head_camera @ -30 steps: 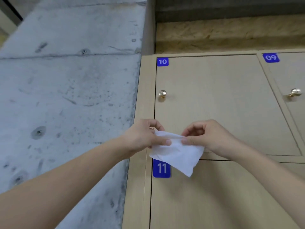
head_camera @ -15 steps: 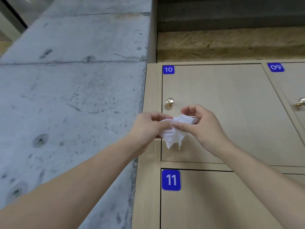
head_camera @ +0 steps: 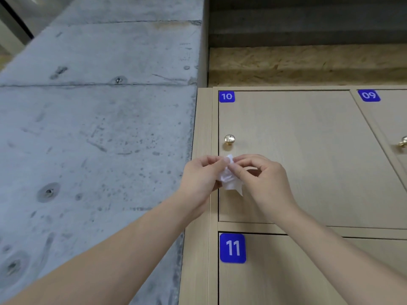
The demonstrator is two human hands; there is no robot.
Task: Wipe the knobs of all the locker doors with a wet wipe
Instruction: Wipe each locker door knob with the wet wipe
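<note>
Both hands have risen toward the knob of door 10 since the earlier frames, and the wet wipe, spread flat a second ago, is now bunched into a small wad between them.

At far left runs a grey concrete wall [head_camera: 94, 139], pitted and seamed, reaching to the side panel of the locker [head_camera: 203, 128]. The left hand [head_camera: 201, 179] comes up from the lower left, its grip closed on the wet wipe [head_camera: 229, 177], thumb and fingers pinching the upper edge. The wipe is white and crumpled, and a loose corner hangs down just below the hands. It sits in front of the lower left part of door 10 [head_camera: 297, 150], just beneath the round brass knob [head_camera: 229, 139] and not touching it. The right hand [head_camera: 264, 181] meets the left at the top of the wipe, its grip also closed on it, thumb and forefinger pinching while the other fingers curl loosely.

A blue label 10 [head_camera: 226, 96] marks the top left corner of that door. Below it lies door 11 [head_camera: 286, 278] with its own blue label 11 [head_camera: 232, 248]. At far right, door 09 [head_camera: 392, 119] carries a blue label 09 [head_camera: 369, 95], and its knob [head_camera: 403, 142] shows at the frame's edge. Above the lockers runs a strip of chipboard [head_camera: 308, 64].
</note>
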